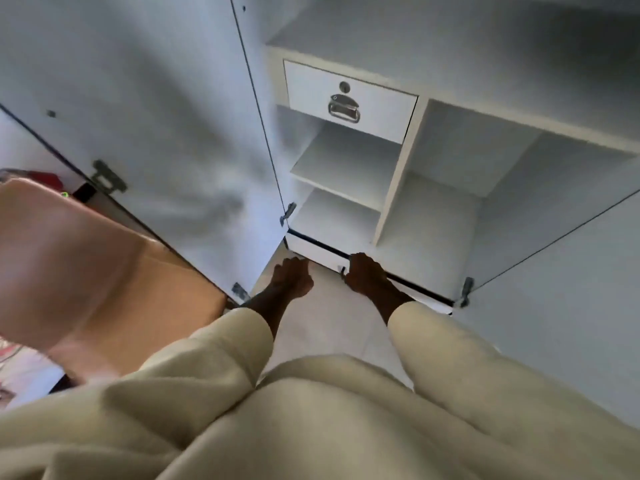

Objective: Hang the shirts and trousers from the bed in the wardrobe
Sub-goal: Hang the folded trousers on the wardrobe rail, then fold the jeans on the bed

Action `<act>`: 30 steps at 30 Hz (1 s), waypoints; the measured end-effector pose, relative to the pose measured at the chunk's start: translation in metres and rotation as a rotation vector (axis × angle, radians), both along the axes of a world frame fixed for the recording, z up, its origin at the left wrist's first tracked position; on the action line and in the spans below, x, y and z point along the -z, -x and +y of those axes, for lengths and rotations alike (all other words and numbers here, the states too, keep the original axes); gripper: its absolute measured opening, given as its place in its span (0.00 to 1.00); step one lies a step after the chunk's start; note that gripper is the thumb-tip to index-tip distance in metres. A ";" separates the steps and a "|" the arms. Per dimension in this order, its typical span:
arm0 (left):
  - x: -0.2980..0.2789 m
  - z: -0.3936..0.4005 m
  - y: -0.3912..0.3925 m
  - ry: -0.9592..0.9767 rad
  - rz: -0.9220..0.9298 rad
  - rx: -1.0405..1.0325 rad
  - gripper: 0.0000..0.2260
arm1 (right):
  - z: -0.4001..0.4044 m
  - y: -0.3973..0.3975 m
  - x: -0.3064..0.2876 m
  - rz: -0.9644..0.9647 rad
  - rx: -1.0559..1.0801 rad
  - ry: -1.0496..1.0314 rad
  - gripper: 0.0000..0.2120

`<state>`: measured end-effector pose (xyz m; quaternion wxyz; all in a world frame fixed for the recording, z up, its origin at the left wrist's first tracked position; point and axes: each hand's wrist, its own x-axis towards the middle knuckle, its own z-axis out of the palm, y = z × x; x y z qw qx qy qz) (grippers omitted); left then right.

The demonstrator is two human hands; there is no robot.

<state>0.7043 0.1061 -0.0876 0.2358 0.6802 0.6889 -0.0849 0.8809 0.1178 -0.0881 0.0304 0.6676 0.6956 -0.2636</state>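
Head view, looking steeply down at an open white wardrobe [450,174]. Both arms reach out low in cream sleeves [446,344]. Right hand [367,277] is at the wardrobe's bottom front edge, fingers curled over a small metal handle [343,271] on the low drawer [318,252] there. Left hand [292,278] sits just to its left, near that same drawer front, fingers loosely curled; whether it grips anything, I cannot tell, the blur is too heavy. The hands are apart, a gap of pale floor [329,317] between them. Further in, two shelves [346,168] stack on the left side, and above them a closed drawer with a keyhole and a metal pull [344,110]. Left door [156,116] stands swung open, right door [571,271] too. Far left, a peach cloth [86,258] lies spread, edge of a bed perhaps. No shirts or trousers show clearly anywhere.
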 end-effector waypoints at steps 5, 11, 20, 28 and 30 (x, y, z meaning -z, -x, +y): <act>0.025 -0.097 0.050 0.297 0.010 -0.091 0.19 | -0.074 0.045 0.036 -0.096 -0.183 0.276 0.22; 0.042 -0.190 0.110 0.301 -0.088 -0.258 0.22 | -0.144 0.117 0.052 -0.113 -0.341 0.314 0.16; 0.062 -0.389 0.248 0.308 -0.155 -0.687 0.19 | -0.282 0.284 0.066 -0.122 -0.689 0.299 0.14; 0.071 -0.589 0.342 0.289 -0.222 -1.177 0.19 | -0.416 0.436 0.067 -0.171 -1.095 0.295 0.16; 0.080 -0.628 0.356 0.279 -0.248 -1.302 0.17 | -0.441 0.472 0.066 -0.171 -1.188 0.295 0.15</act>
